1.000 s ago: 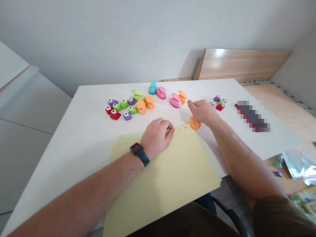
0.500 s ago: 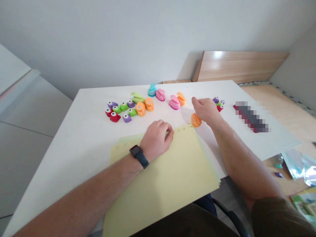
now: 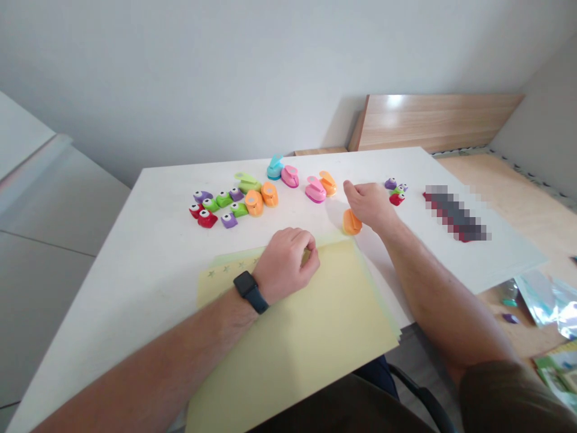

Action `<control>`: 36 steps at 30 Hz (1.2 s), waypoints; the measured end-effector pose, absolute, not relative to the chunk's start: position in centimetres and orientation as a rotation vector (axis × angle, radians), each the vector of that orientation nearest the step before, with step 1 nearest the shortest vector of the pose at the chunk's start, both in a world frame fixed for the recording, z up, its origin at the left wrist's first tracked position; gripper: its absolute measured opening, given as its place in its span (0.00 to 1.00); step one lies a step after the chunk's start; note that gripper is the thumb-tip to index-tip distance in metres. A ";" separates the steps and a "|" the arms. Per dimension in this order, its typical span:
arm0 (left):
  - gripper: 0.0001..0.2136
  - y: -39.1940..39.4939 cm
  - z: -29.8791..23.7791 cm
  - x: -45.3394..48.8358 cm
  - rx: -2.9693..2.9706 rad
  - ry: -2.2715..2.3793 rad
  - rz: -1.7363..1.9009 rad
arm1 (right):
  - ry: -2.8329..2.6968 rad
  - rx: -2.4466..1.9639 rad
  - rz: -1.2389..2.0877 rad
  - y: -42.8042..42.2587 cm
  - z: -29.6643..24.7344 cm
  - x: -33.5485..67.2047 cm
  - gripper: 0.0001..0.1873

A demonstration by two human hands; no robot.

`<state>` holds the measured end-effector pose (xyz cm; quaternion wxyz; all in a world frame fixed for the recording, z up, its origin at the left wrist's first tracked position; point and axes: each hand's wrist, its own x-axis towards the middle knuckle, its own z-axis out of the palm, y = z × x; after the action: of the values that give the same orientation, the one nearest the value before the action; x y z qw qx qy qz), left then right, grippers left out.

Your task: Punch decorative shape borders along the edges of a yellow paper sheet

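My left hand, with a dark watch on its wrist, lies on the stack of yellow paper. Its thumb and index finger close near the sheet's far edge. A row of small star shapes marks that edge, left of the hand. An orange paper punch stands just past the sheet's far right corner. Closed in a fist, my right hand is beside and partly over this punch. What its fingers hold, if anything, is hidden.
Small red, green and purple punches cluster at the left. Larger orange punches, a pink punch and a blue punch stand farther back. Several small punches and a blurred-out dark red item are at the right.
The view has shifted slightly. More star shapes show left of my left hand, while the marks to its right are no longer visible. My right hand stays by the orange punch.
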<state>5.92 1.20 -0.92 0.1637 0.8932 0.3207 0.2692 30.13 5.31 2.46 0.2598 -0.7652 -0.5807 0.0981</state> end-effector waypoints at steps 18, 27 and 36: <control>0.05 0.6 -0.4 5.6 2.530 0.772 0.772 | -1.336 -2.027 0.266 5.9 1.9 30.3 0.37; 0.05 0.7 -0.4 5.7 2.541 0.762 0.757 | -1.121 -1.934 0.603 6.2 1.0 29.8 0.32; 0.05 0.8 -0.5 5.7 2.546 0.758 0.762 | -1.102 -1.660 1.039 5.9 1.0 28.8 0.25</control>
<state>5.72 0.76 -0.47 0.1878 0.9048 0.2696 0.2708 28.75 5.86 0.97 0.4324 -0.6659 -0.4423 0.4170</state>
